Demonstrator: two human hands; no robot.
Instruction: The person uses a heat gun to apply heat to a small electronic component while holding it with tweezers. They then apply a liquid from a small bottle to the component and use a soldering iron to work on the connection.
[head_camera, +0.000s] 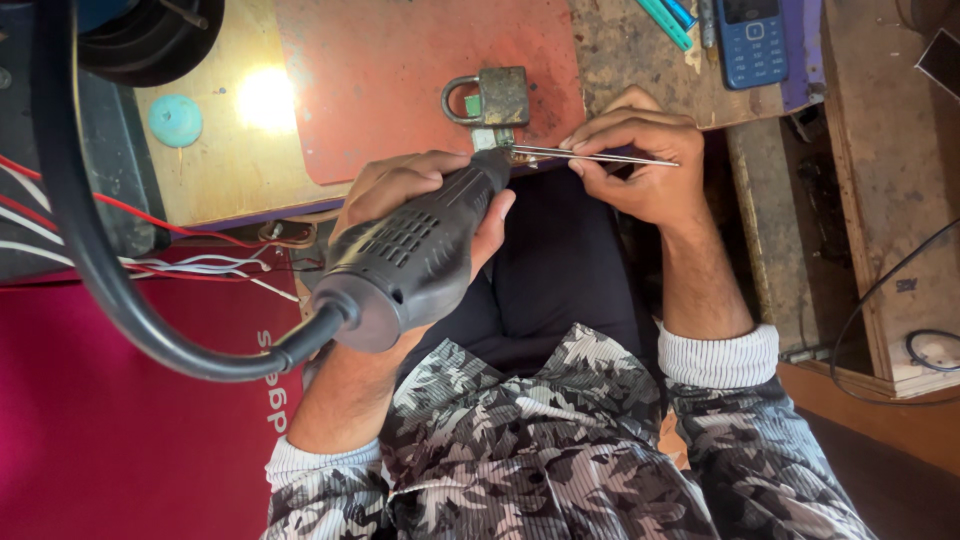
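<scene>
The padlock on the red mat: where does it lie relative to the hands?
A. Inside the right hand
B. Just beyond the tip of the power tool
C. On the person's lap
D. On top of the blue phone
B: the padlock lies on the red mat just past the tip of the rotary tool held in the left hand, while the right hand holds thin tweezers.

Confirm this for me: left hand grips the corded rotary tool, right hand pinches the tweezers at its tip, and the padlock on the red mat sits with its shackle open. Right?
Not quite. In the head view the padlock on the red mat has its shackle closed, not open. The rest holds: the left hand grips the corded rotary tool, and the right hand pinches the tweezers at its tip.
</scene>
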